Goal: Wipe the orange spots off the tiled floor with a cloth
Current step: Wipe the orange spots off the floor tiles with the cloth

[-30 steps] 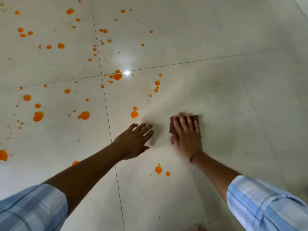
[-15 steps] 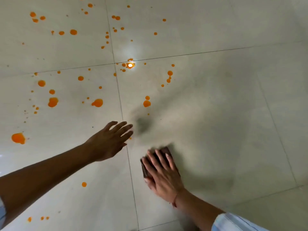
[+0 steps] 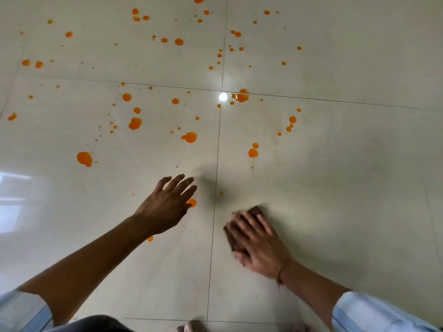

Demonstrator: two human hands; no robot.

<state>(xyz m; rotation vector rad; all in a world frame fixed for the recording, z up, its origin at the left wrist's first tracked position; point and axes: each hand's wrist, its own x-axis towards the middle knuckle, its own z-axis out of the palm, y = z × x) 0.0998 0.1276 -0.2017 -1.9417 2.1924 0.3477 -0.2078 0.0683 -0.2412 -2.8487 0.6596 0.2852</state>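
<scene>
Head view: the tiled floor [image 3: 347, 164] fills the frame, pale and glossy, with four tiles meeting at a grout junction [image 3: 222, 90] in the upper middle. A bright light glare [image 3: 223, 97] sits just on the near side of the junction. Orange spots [image 3: 189, 137] are scattered mainly left of the junction and beyond it; a larger splash [image 3: 241, 97] lies just right of the junction, touching the grout line. The tile near and right of the junction carries only a few spots, all in its far left part. The cloth [image 3: 255, 210], dark brown and folded small, lies on this tile, well nearer the person than the junction and just right of the grout line running from the junction toward the camera. The right hand [image 3: 259, 245] lies palm down on the cloth with fingers straight and close together; only the far corner and left edge of the cloth show around it, and both are blurred. A red thread [image 3: 279, 279] circles the right wrist. The left hand [image 3: 167, 207] is left of that same grout line, also nearer than the junction, with fingers straight and spread, holding nothing; contact with the floor cannot be determined. One drop [image 3: 192, 202] shows at the right edge of this hand. Light blue sleeves [image 3: 374, 312] cover both upper arms.
</scene>
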